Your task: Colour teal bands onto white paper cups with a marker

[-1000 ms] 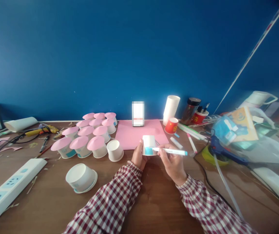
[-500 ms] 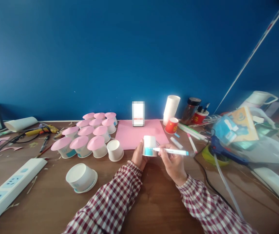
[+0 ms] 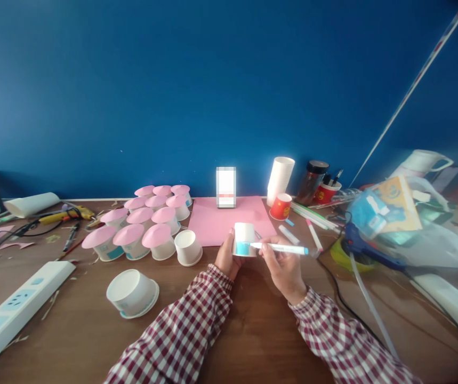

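Note:
A white paper cup (image 3: 245, 231), upside down with a light-blue patch low on its side, is held by my left hand (image 3: 229, 255) from the left and below. My right hand (image 3: 282, 266) grips a white marker pen (image 3: 282, 248) with a light-blue end, its tip at the edge of the blue patch. To the left, another upturned white cup (image 3: 187, 247) stands beside several cups topped with pink paper cones (image 3: 157, 235). Closer to me sits a wider white tub (image 3: 131, 292), also upside down. Pink paper (image 3: 213, 221) lies behind my hands.
A power strip (image 3: 10, 314) lies at the left. Behind on the right stand a stack of white cups (image 3: 280, 178), a red cup (image 3: 280, 207) and a dark-lidded jar (image 3: 314, 181). A blue glue gun (image 3: 372, 250), cables and plastic bags crowd the right side.
Almost nothing differs. My hands keep the same hold on the cup and the marker pen; the view has shifted very slightly.

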Demonstrator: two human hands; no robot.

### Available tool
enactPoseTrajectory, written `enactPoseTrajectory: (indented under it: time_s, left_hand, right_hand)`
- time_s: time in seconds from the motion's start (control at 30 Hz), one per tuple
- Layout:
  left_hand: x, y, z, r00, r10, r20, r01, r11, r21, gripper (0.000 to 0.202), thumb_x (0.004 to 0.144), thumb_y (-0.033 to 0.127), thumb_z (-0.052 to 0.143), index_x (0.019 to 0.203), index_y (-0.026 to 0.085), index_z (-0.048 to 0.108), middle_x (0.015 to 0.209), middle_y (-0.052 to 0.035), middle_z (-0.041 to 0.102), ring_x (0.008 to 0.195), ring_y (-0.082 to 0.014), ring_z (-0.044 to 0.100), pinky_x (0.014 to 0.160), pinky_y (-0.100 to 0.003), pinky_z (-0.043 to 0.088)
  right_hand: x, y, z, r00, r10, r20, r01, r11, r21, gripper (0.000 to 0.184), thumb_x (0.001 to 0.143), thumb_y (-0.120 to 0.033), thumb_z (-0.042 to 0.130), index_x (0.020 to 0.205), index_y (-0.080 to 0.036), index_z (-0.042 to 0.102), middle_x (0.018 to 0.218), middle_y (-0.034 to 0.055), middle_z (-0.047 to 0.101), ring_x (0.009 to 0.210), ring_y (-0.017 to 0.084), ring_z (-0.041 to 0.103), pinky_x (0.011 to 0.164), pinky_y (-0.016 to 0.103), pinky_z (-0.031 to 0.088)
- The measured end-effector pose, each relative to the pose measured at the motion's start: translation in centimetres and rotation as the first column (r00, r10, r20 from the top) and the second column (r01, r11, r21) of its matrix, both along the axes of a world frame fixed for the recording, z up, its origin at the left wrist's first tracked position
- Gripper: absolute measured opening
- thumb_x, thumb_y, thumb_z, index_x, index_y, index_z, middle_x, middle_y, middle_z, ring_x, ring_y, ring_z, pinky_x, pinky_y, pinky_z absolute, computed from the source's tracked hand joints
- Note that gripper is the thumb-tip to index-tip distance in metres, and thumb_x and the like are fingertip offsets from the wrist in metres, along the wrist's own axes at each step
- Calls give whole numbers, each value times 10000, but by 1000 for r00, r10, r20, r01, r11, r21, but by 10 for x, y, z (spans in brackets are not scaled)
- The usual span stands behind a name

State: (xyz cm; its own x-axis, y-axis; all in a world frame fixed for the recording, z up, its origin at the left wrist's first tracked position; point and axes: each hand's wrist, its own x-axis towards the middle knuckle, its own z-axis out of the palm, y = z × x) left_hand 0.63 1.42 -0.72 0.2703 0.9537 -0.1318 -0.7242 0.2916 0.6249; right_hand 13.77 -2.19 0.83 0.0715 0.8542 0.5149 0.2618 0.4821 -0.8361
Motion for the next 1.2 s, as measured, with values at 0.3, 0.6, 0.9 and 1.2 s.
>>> enactPoseTrajectory:
  time_s: [0.3,0.6,0.9,1.2]
  left_hand:
    - [0,1,-2,1000,-25,17,25,999,21,473,871,504,479,945,68,646,816,-121,689,722,-202,642,710,-321,510]
    - [-1,2,-2,1000,11,-11,-12,1000,-25,461,857,508,500,929,75,641,771,-104,665,673,-196,622,652,-323,503]
    - [-1,1,0,1000,17,-11,-17,999,-28,479,892,497,438,940,65,639,776,-114,671,683,-198,630,663,-326,509]
    - [2,1,0,1000,22,-6,-22,1000,16,479,892,482,452,955,51,652,808,-126,693,716,-195,648,706,-310,518]
  right_hand:
    - [1,0,-3,999,27,-33,-27,1000,-7,132,892,-296,545,905,-170,583,713,16,619,627,134,591,581,245,493]
    - [1,1,-1,999,33,13,-33,999,-2,138,886,-291,537,860,-168,594,695,15,612,598,128,578,559,236,490]
    - [1,0,0,999,28,20,-27,1000,-11,136,888,-289,534,859,-169,591,674,11,610,586,129,579,554,241,484]
    - [0,1,0,999,31,-15,-32,999,-19,141,892,-296,533,891,-168,591,691,14,618,605,129,587,570,240,490]
